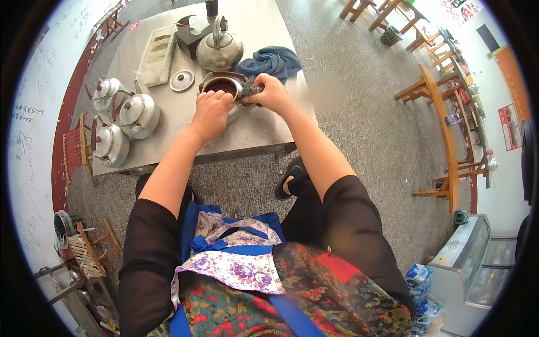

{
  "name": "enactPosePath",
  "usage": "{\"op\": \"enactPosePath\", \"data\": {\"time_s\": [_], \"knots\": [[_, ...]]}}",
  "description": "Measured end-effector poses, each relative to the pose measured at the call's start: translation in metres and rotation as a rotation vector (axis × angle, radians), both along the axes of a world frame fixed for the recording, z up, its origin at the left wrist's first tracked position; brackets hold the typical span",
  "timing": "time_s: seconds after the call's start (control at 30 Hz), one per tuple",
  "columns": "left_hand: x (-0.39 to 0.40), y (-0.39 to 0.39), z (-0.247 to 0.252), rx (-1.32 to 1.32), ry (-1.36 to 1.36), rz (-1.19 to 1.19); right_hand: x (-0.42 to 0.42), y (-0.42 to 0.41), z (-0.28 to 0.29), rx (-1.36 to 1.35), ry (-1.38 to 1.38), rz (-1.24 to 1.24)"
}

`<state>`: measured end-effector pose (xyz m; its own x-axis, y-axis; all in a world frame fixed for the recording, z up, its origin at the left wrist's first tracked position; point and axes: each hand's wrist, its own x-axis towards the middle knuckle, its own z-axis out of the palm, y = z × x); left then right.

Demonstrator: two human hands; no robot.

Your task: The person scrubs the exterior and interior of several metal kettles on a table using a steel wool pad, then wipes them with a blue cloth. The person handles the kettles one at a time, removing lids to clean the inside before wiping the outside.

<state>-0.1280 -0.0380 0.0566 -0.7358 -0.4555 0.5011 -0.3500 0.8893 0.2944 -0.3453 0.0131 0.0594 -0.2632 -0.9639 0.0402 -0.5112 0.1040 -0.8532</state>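
An open metal kettle (pixel 222 86) with a brown-stained inside stands near the front edge of a metal-topped table (pixel 177 126). My left hand (pixel 212 111) grips its near rim, fingers bent over the edge. Pinched in my right hand (pixel 269 94) is a dark grey scouring pad (pixel 251 92), pressed against the kettle's right side. A round lid (pixel 182 80) with a brown knob lies to the left of the kettle. Just behind stands a larger shiny kettle (pixel 219 48) with its lid on. A crumpled blue towel (pixel 271 63) rests beyond my right hand.
Three lidded kettles (pixel 137 116) crowd the table's left side. Farther back are a white compartment tray (pixel 158 54) and a dark tissue box (pixel 193 40). Wooden benches (pixel 440 135) stand to the right, and a display freezer (pixel 463 261) is at lower right.
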Motion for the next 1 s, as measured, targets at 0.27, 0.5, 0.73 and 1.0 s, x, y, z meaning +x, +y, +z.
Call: {"op": "enactPosePath", "data": {"time_s": [0.27, 0.5, 0.73, 1.0], "knots": [[-0.008, 0.003, 0.004, -0.022, -0.005, 0.061, 0.002, -0.009, -0.017, -0.019, -0.019, -0.206], [-0.004, 0.001, -0.001, -0.013, -0.004, 0.05, -0.005, -0.011, 0.006, 0.162, 0.105, 0.089], [0.0, 0.002, 0.003, 0.079, -0.099, 0.04, -0.008, -0.01, 0.015, 0.232, -0.098, 0.115], [-0.004, 0.003, 0.01, 0.065, -0.126, 0.115, -0.008, 0.005, 0.02, 0.022, -0.451, 0.091]]}}
